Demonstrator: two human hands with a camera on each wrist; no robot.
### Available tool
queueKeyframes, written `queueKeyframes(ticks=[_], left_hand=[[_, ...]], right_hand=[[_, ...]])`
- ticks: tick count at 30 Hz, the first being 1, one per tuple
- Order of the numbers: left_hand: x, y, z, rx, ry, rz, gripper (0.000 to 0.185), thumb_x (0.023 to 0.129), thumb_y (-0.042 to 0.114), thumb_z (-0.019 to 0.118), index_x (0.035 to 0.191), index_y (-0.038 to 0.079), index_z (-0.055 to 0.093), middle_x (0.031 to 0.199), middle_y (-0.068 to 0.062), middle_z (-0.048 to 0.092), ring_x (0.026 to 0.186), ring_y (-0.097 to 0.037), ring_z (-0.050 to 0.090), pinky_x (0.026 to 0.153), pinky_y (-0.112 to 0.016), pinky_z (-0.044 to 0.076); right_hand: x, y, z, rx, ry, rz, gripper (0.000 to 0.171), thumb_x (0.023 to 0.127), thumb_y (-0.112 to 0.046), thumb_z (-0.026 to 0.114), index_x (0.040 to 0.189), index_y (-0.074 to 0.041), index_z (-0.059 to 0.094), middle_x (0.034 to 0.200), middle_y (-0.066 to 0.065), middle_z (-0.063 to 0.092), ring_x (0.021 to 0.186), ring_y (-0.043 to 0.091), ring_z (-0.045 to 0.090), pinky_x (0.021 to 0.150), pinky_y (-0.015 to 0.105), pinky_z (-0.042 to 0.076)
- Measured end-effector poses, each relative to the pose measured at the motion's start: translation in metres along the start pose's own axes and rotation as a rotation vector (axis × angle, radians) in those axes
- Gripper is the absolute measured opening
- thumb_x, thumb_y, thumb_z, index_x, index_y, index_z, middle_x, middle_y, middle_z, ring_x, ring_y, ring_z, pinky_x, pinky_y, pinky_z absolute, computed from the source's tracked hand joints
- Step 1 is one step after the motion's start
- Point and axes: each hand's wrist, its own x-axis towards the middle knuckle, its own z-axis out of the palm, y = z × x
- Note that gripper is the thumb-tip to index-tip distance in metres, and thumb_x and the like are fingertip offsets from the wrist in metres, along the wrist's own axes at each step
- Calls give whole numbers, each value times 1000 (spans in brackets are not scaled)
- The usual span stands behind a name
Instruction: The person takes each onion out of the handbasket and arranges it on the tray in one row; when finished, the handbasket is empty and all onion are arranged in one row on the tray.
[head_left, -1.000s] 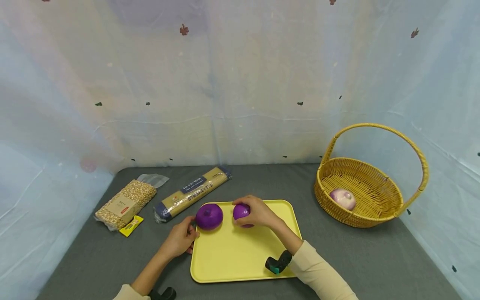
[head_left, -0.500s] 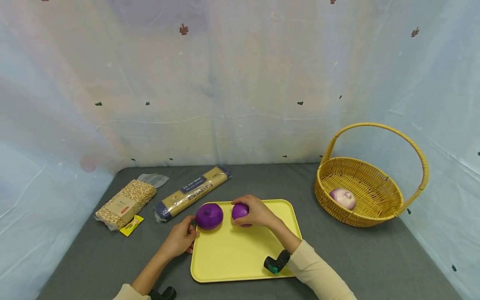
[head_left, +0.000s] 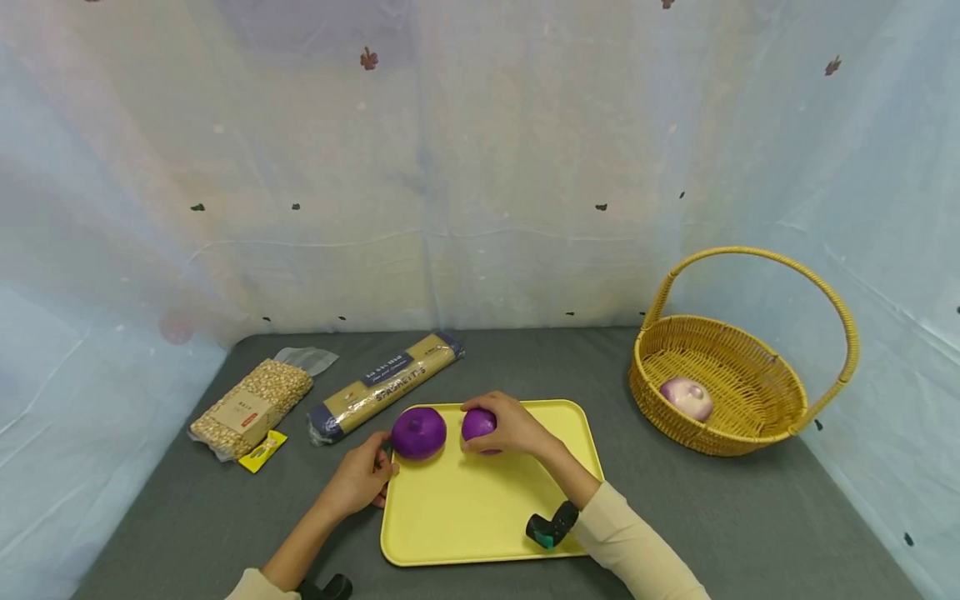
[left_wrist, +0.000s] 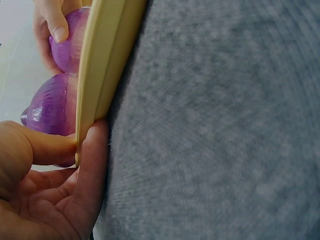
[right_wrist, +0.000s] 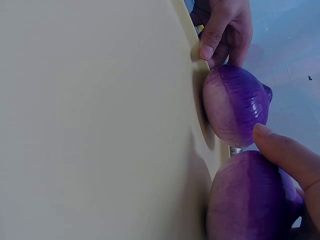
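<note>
A yellow tray [head_left: 480,517] lies on the grey table, with two purple onions on its far half. My left hand [head_left: 360,477] pinches the tray's left rim; in the left wrist view its thumb [left_wrist: 52,150] lies over the rim and a finger [left_wrist: 95,165] lies under it. Close to that thumb sits the left onion [head_left: 418,433], deep purple above and pinkish below. My right hand [head_left: 510,423] grips the other onion [head_left: 477,424] from above, thumb on the near side and fingers on the far side. In the right wrist view the onions stand close together.
To the right stands a wicker basket [head_left: 645,400] with a tall handle, a pale purple onion [head_left: 686,398] inside. Behind the tray lies a spaghetti pack [head_left: 386,387]. A bag of corn kernels [head_left: 255,404] and a small yellow packet [head_left: 262,452] are at the left.
My right hand has shifted slightly left with its onion, toward the other one. My left hand and the tray have stayed in place.
</note>
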Motion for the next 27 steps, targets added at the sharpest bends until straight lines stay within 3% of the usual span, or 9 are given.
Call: queueKeyframes(ticks=[19,27], left_hand=[[3,0,-1,1,0,-5,45,88,-2,59,129,-6,42,72,-7,50,48,-16,54,37,-27,51],[0,0,0,0,2,-1,45,87,-3,59,128,-7,43,71,-7,49,47,-15,53,36,-27,50]], right_hand=[[0,-2,-2,-1,1,2,64,70,-33,81,124,-9,58,122,12,51,107,27,51,78,37,54],[-2,-4,-3,23,-10,10,63,74,-35,78,128,-11,56,124,12,50,109,25,50,79,33,54]])
